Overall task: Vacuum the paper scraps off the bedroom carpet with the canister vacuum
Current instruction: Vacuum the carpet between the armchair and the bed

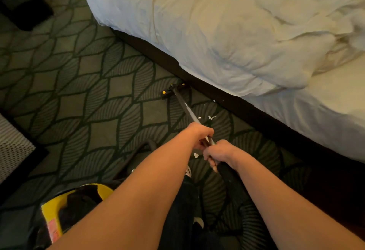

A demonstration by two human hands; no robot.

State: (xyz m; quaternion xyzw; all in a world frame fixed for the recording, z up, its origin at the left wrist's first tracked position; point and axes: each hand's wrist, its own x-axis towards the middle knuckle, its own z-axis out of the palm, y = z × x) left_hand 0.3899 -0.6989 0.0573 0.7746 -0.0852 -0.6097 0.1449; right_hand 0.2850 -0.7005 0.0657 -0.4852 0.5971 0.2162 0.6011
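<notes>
L hand & R hand both grip wand; floor head sits beyond scraps nr bed base; off-line pull-back could skip them.

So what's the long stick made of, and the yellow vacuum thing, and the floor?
The wand looks like metal: thin, grey, with a slight sheen. The canister is probably hard plastic: smooth yellow shell. The carpet looks like short matte pile with a ribbed leaf pattern.

Patterned carpet bears paper scraps, vacuum floor head, yellow canister.
</notes>
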